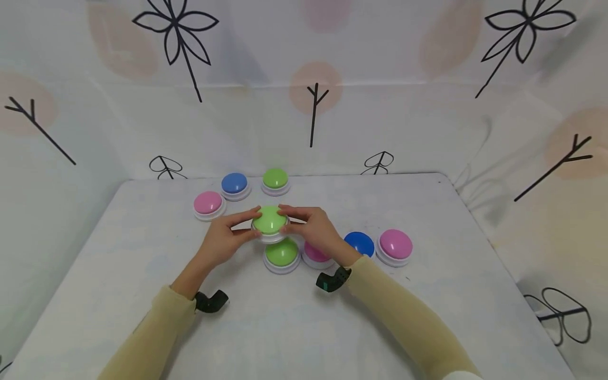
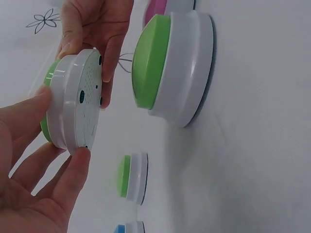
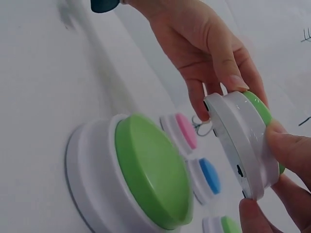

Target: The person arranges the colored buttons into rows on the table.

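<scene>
Between both hands, a green push button (image 1: 269, 219) with a white base is held up over the table. My left hand (image 1: 222, 241) grips its left edge with fingers and thumb. The right hand (image 1: 319, 231) pinches the opposite edge. In the left wrist view the underside of the held button (image 2: 87, 104) shows small holes and dark feet, and it is clear of the table. Another green button (image 1: 282, 254) sits on the table just below it in the head view. Beside that, a pink button (image 1: 313, 254) is partly covered by the right hand.
Further right stand a blue button (image 1: 359, 243) and a pink button (image 1: 395, 245). Behind the hands are a pink button (image 1: 207, 203), a blue button (image 1: 235, 184) and a green button (image 1: 275, 179). A patterned cloth (image 1: 266, 121) hangs behind the white table (image 1: 266, 327).
</scene>
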